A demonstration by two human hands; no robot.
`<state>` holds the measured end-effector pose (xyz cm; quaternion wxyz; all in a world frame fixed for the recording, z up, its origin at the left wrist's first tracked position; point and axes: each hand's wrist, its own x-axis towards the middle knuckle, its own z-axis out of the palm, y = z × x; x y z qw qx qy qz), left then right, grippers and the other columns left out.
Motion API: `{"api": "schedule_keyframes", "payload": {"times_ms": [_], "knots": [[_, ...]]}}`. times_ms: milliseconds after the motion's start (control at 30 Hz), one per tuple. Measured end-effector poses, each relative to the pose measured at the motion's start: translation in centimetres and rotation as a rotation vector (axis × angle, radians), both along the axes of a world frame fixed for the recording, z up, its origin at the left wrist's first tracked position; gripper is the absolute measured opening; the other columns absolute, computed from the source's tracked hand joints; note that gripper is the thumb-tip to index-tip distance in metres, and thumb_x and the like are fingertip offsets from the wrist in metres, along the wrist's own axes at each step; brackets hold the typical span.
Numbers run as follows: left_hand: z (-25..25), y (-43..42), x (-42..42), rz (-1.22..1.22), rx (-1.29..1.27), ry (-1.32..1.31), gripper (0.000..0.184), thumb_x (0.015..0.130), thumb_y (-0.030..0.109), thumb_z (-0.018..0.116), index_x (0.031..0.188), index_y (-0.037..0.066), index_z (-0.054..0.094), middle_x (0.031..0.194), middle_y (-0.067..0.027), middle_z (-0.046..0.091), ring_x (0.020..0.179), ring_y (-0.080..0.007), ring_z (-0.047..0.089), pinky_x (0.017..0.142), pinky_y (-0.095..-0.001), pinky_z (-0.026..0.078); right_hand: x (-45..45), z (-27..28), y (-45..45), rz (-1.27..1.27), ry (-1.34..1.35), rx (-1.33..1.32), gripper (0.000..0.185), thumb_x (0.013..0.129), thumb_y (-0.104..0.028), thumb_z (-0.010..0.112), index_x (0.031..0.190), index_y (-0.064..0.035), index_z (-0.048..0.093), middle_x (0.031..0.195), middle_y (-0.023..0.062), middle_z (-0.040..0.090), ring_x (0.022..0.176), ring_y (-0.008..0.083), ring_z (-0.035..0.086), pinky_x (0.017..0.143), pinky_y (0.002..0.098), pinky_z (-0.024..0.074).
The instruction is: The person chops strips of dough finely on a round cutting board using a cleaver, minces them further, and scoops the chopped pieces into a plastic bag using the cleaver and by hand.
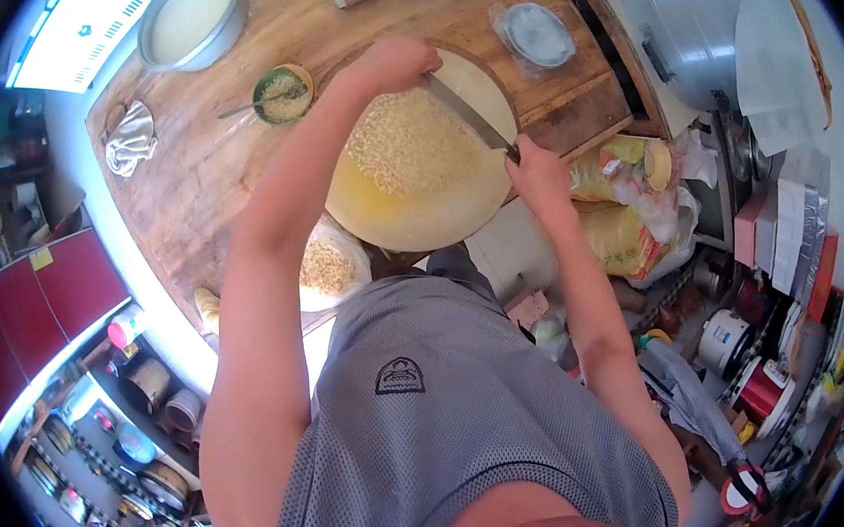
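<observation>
A long knife [470, 114] lies slantwise over a pale round board or sheet [389, 231]; which of the two I cannot tell. My right hand [539, 168] is closed around the knife's dark handle, by the right edge of the round surface. At the blade's far end, my left hand [397, 63] is closed on the knife, its fingertips partly hidden. Beside the blade, small pale chopped pieces [410, 144] are spread in a wide patch. A yellow smear [361, 197] shows near the lower left of the patch.
A bag of tan crumbs [327, 269] stands at the near table edge. On the wooden table [193, 173] are a green bowl with a spoon [283, 94], a large metal basin [190, 25], a wrapped round container [538, 35] and a cloth [131, 138]. Yellow sacks [617, 236] sit right.
</observation>
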<state>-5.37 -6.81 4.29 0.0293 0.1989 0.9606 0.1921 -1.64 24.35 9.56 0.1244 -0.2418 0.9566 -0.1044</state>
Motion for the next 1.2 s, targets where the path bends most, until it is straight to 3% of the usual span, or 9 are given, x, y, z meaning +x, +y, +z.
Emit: {"api": "schedule_keyframes", "payload": {"times_ms": [167,467,667,767,867,1100,1200], "knots": [[-0.4,-0.3,-0.8,-0.027,0.026,0.066,0.021,0.079,0.020,0.079,0.084,0.007,0.063,0.091,-0.0111,0.066,0.093,-0.0363,0.065,0.077,-0.0494,0.052,-0.1,-2.3,0.3,-0.016,-0.033,-0.001,0.024,0.092,-0.027,0.064,0.098,-0.0052,0.058,0.084,0.0252,0.070,0.083,0.0476,0.068,0.073,0.0582,0.0526],[-0.1,0.3,-0.9,-0.004,-0.018,0.011,0.021,0.080,0.020,0.078,0.086,0.007,0.062,0.090,-0.0105,0.065,0.094,-0.0352,0.064,0.077,-0.0477,0.052,-1.1,-1.3,0.7,-0.028,-0.010,0.040,0.023,0.091,-0.025,0.066,0.099,-0.0061,0.058,0.085,0.0233,0.071,0.084,0.0451,0.069,0.075,0.0572,0.0538],[-1.2,0.3,-1.4,-0.041,0.025,0.120,0.020,0.079,0.019,0.078,0.086,0.008,0.062,0.090,-0.0101,0.065,0.093,-0.0358,0.064,0.078,-0.0475,0.052,-0.4,-2.4,1.2,-0.016,-0.006,0.018,0.025,0.091,-0.027,0.067,0.100,-0.0064,0.058,0.085,0.0223,0.071,0.084,0.0441,0.070,0.074,0.0573,0.0540],[-0.6,0.7,-1.0,-0.009,-0.012,0.013,0.018,0.079,0.017,0.076,0.085,0.007,0.062,0.090,-0.0110,0.065,0.093,-0.0368,0.063,0.078,-0.0478,0.052,-1.1,-0.8,1.2,-0.025,-0.002,0.037,0.025,0.091,-0.028,0.067,0.100,-0.0062,0.057,0.085,0.0223,0.071,0.085,0.0447,0.070,0.074,0.0576,0.0539],[-0.4,0.6,-1.6,-0.005,0.044,0.083,0.017,0.080,0.016,0.075,0.084,0.006,0.061,0.091,-0.0119,0.065,0.094,-0.0375,0.063,0.078,-0.0484,0.052,-1.9,-2.8,1.4,-0.022,0.012,0.007,0.025,0.091,-0.028,0.066,0.100,-0.0064,0.057,0.085,0.0217,0.071,0.085,0.0453,0.069,0.074,0.0579,0.0539],[0.0,0.8,-2.0,-0.014,0.036,0.119,0.011,0.081,0.016,0.073,0.086,0.009,0.066,0.094,-0.0113,0.068,0.094,-0.0370,0.066,0.076,-0.0500,0.053,-1.8,-0.8,1.4,-0.062,0.011,0.018,0.025,0.090,-0.028,0.066,0.100,-0.0067,0.058,0.085,0.0218,0.071,0.085,0.0444,0.070,0.074,0.0571,0.0544],[0.1,1.2,-1.5,-0.003,0.010,0.096,0.010,0.082,0.016,0.072,0.086,0.009,0.066,0.094,-0.0113,0.068,0.094,-0.0368,0.066,0.076,-0.0497,0.053,-1.6,-2.9,1.6,-0.009,0.011,0.009,0.026,0.091,-0.029,0.066,0.099,-0.0063,0.058,0.085,0.0215,0.071,0.085,0.0441,0.070,0.073,0.0565,0.0544]]}}
